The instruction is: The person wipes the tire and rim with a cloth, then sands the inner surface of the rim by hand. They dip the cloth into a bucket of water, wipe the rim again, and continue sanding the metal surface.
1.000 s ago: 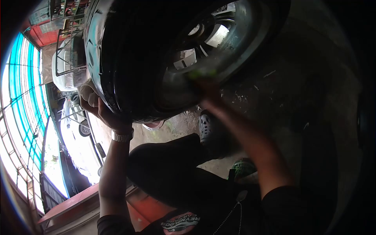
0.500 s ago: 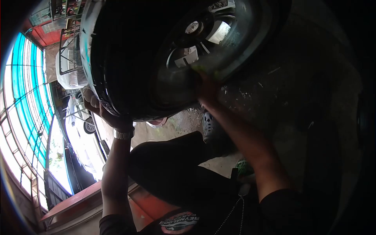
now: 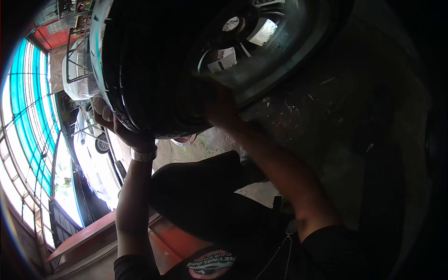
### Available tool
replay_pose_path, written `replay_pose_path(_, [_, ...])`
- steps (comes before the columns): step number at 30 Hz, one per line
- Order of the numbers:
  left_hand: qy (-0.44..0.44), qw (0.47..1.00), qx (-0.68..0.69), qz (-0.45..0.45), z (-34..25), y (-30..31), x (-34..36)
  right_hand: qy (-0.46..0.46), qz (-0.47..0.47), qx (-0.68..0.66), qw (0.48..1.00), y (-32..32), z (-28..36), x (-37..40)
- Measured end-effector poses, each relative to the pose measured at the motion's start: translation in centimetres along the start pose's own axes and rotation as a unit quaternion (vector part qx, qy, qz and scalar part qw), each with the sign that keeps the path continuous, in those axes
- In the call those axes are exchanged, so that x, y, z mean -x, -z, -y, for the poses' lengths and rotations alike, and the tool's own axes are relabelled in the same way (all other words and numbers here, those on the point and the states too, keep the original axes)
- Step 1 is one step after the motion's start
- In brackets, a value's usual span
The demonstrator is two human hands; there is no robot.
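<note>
Slid leftward along the wheel (image 3: 154,70) with the right hand (image 3: 219,109), finger state lost in shadow. Curled over the tread edge with the left hand (image 3: 109,121), wheel raised between both. Best kept level, gripping evenly.

The wheel (image 3: 154,70) fills the top from 10 to 1 o'clock and blocks that way. The left hand (image 3: 109,119) grips its edge at 9 o'clock. The right hand (image 3: 219,109) is on its dark side near the middle, so little room is left between them. The person's leg (image 3: 200,196) blocks 6 o'clock. The bare floor (image 3: 336,107) at 3 o'clock is open. A white car (image 3: 93,163) stands far off at 8 o'clock.
</note>
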State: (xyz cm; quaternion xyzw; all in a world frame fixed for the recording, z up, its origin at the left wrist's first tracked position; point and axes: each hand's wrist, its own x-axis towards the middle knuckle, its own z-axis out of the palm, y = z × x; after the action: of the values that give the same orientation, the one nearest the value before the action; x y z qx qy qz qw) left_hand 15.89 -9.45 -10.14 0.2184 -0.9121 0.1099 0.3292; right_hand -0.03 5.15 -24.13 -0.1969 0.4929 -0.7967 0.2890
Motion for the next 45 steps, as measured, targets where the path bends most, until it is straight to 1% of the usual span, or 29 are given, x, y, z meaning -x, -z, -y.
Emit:
replay_pose_path(2, [-0.036,0.999,-0.026,-0.016,-1.9,0.3,-1.5,0.001,0.052,-0.093,0.994,3.5,-4.2,-0.2])
replay_pose_path(4, [-0.027,0.999,-0.023,-0.015,-2.0,-0.3,-1.8,-0.037,0.029,0.076,0.996,3.5,-5.2,-1.5])
replay_pose_path(7, [0.002,1.000,-0.002,0.015,-1.2,0.3,-0.7,-0.025,-0.065,-0.066,0.995,-0.6,5.1,0.3])
replay_pose_path(8, [-0.011,1.000,-0.021,0.006,-1.5,0.3,-1.0,-0.076,-0.046,-0.101,0.991,-0.7,4.0,0.4])
replay_pose_path(10, [-0.033,0.998,-0.045,-0.024,-2.3,0.0,-2.1,0.024,-0.006,-0.051,0.998,1.8,-1.0,0.4])
replay_pose_path(12, [0.091,0.988,0.114,-0.042,-1.2,-0.8,-1.9,-0.019,0.033,-0.123,0.992,3.5,-3.8,-0.7])
replay_pose_path(13, [0.149,0.968,0.191,-0.065,-0.6,-1.2,-1.9,-0.029,0.022,-0.081,0.996,2.7,-4.3,-0.7])
replay_pose_path(15, [0.077,0.993,0.087,-0.026,2.1,-0.7,-0.5,-0.068,0.001,-0.002,0.998,-0.5,1.3,-0.2])
replay_pose_path(16, [0.054,0.997,0.055,-0.011,1.4,-0.3,-0.6,-0.015,-0.064,-0.087,0.994,-1.0,3.8,0.4])
replay_pose_path(18, [-0.011,1.000,-0.011,0.012,-1.6,0.2,-1.5,0.073,-0.016,0.032,0.997,0.5,-2.1,1.0])
replay_pose_path(19, [0.012,1.000,-0.002,0.016,-1.1,0.2,-1.0,0.124,0.006,0.092,0.988,1.8,-4.3,0.5])
replay_pose_path(21, [0.057,0.998,0.015,0.022,-0.1,0.1,-0.2,-0.010,0.015,0.063,0.998,3.8,-4.9,-0.5])
replay_pose_path(22, [0.035,0.998,-0.024,0.037,0.4,0.3,-0.1,-0.080,0.021,0.048,0.995,4.3,-5.2,-0.7])
replay_pose_path(25, [0.049,0.999,0.014,0.018,0.4,-0.1,0.4,-0.035,-0.055,0.018,0.998,-0.8,2.8,3.2])
replay_pose_path(26, [0.048,0.999,0.012,0.010,0.4,0.0,0.2,-0.023,-0.067,0.047,0.996,-0.7,1.6,3.6])
replay_pose_path(27, [0.046,0.999,0.010,0.002,0.3,0.2,0.1,0.067,-0.040,0.147,0.986,1.0,-1.1,3.3])
replay_pose_path(28, [0.023,0.999,-0.031,0.004,0.2,0.3,-0.4,0.072,-0.005,0.121,0.990,3.9,-4.4,2.3])
replay_pose_path(29, [0.029,0.999,-0.030,0.003,0.8,0.2,-0.4,0.077,0.029,0.095,0.992,5.7,-6.5,1.6])
replay_pose_path(32, [0.112,0.992,0.062,0.010,3.8,-0.1,1.1,-0.099,-0.033,0.045,0.994,2.3,-4.5,1.5])
replay_pose_path(33, [0.154,0.982,0.111,0.015,4.0,0.1,1.7,-0.034,-0.041,0.103,0.993,-0.7,-3.6,3.3])
replay_pose_path(34, [0.191,0.966,0.175,0.010,3.2,-0.4,1.2,-0.020,-0.083,0.058,0.995,-1.9,0.0,3.5])
replay_pose_path(35, [0.183,0.970,0.157,0.014,3.5,-0.1,1.4,-0.013,-0.124,0.008,0.992,-2.3,3.1,3.6])
replay_pose_path(37, [0.113,0.992,0.047,0.020,5.9,0.5,2.4,0.136,-0.079,0.189,0.969,-0.4,-5.9,4.3])
replay_pose_path(38, [0.060,0.998,-0.021,0.030,6.1,0.6,2.3,0.116,0.052,0.227,0.966,2.8,-9.8,2.9])
replay_pose_path(41, [-0.062,0.982,-0.172,0.049,4.4,1.0,1.6,0.130,-0.022,0.308,0.942,7.4,-8.9,1.0])
replay_pose_path(42, [-0.087,0.973,-0.208,0.056,4.0,1.1,1.7,-0.099,-0.028,0.149,0.984,4.8,-5.5,1.6])
replay_pose_path(43, [-0.090,0.966,-0.239,0.053,4.3,1.0,2.0,-0.133,-0.028,0.127,0.983,1.2,-6.5,2.9])
replay_pose_path(44, [-0.071,0.970,-0.228,0.047,5.1,0.7,2.3,0.008,-0.108,0.134,0.985,-3.0,-5.2,4.2])
replay_pose_path(45, [-0.053,0.974,-0.218,0.041,5.9,0.3,2.6,0.037,-0.124,0.012,0.992,-3.4,0.4,4.0])
